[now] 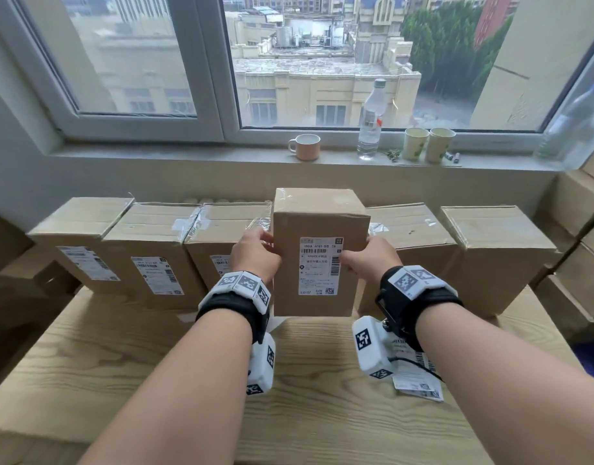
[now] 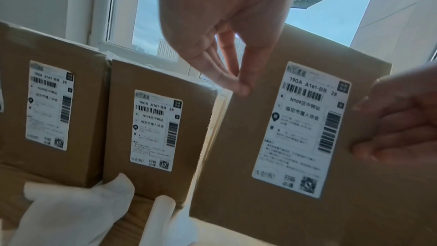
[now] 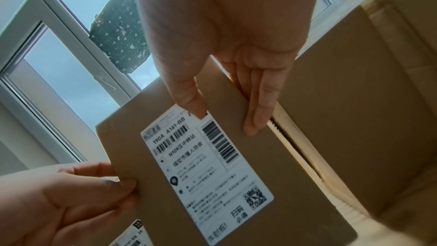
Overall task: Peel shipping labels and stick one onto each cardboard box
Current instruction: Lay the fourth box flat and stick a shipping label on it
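I hold a brown cardboard box (image 1: pixel 319 216) upright between both hands, in front of a row of similar boxes. A white shipping label (image 1: pixel 320 265) is stuck on its front face. My left hand (image 1: pixel 267 245) grips the box's left edge, thumb in front. My right hand (image 1: pixel 359 251) grips the right edge, and its thumb (image 3: pixel 196 106) presses the label's upper right corner (image 3: pixel 205 117). In the left wrist view the left fingertips (image 2: pixel 238 83) pinch the held box (image 2: pixel 236 175) at its edge. I cannot tell whether the box touches the table.
Three boxes left of the held one carry labels (image 1: pixel 158 275), and two boxes to the right (image 1: pixel 497 250) show none. Loose label sheets (image 1: pixel 418 385) lie on the wooden table (image 1: pixel 121 364) under my right wrist. White backing paper (image 2: pixel 78 212) lies at the left. A mug, a bottle and cups stand on the sill.
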